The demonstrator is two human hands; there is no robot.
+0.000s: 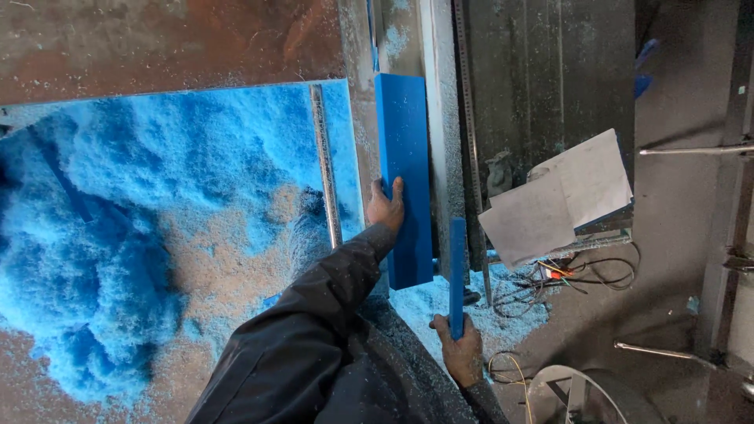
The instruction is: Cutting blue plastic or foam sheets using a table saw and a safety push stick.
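Hands are both busy with blue plastic pieces near the middle of the frame. The left hand (386,206) is pressed flat against the left edge of a long, thick blue plastic block (404,177), with the thumb lying on its top face. This block stands lengthwise, running from the upper middle of the frame down to just below the middle, and its right side sits against a long grey metal rail (441,118). The right hand (459,352), lower down and a little to the right, is closed around the bottom end of a thin blue plastic strip (457,271). The strip points up the frame and lies just beside the lower right corner of the block. The two hands are apart, each on its own piece. Both arms wear a dark jacket sleeve (314,330) dotted with pale dust. A big heap of fluffy blue plastic shavings (118,235) fills the left half of the frame, mixed with tan dust. A thin grey metal rod (326,165) runs up and down between the shavings and the block. On the right, two pale grey sheets of card (558,200) lie tilted over a dark metal machine top (550,71), and a tangle of thin wires (565,279) sits just below them.
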